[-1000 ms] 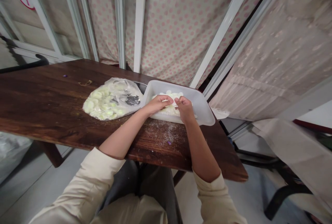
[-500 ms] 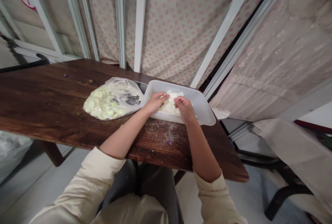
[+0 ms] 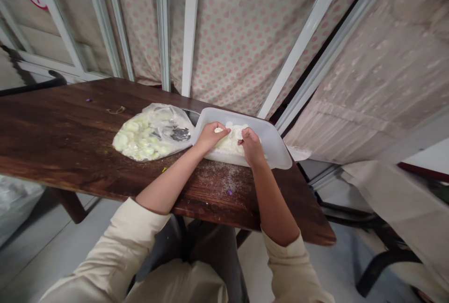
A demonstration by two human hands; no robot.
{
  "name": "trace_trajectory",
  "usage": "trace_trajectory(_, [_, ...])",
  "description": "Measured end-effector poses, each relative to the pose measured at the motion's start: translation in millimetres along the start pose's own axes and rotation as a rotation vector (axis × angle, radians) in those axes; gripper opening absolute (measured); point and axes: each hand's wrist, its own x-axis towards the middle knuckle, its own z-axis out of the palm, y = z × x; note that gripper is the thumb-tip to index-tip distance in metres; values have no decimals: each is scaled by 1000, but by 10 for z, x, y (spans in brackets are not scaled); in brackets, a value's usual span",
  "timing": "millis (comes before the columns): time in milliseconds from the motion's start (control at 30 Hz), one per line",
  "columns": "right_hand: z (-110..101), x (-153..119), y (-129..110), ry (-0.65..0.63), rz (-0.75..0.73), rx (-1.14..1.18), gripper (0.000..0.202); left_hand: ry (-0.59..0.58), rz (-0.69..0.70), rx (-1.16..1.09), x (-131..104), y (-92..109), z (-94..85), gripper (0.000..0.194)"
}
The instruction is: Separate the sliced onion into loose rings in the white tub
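Observation:
A whitish plastic tub (image 3: 275,146) stands near the right end of the table, with a heap of white-coated slices (image 3: 229,144) in it. Over its left part is my left hand (image 3: 209,137), thumb and forefinger pinched together; whatever lies between the tips is too small to make out. Across from it, my right hand (image 3: 252,146) has its fingers curled closed at the white slices, its grip hidden by the fingers. Left of the tub lies a clear plastic bag (image 3: 164,118) full of pale green round slices (image 3: 135,137).
White powder (image 3: 224,179) is scattered on the dark wooden table (image 3: 63,130) in front of the tub. A dark-rimmed vessel (image 3: 191,115) shows partly behind the bag. A thin loop of string (image 3: 116,110) lies farther back. Polka-dot curtains (image 3: 238,36) hang behind.
My hands have moved slightly apart above the tub; earlier their fingertips were close together at a white slice. The bag and tub stay in place.

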Motion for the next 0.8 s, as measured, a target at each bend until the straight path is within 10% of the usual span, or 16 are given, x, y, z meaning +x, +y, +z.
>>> trace_trajectory(333, [26, -46, -66, 11, -34, -83, 38, -306, 134, 35, -37, 74, -3, 34])
trace_trajectory(800, [1, 9, -19, 26, -16, -36, 25, 46, 2, -12, 12, 19, -1, 26])
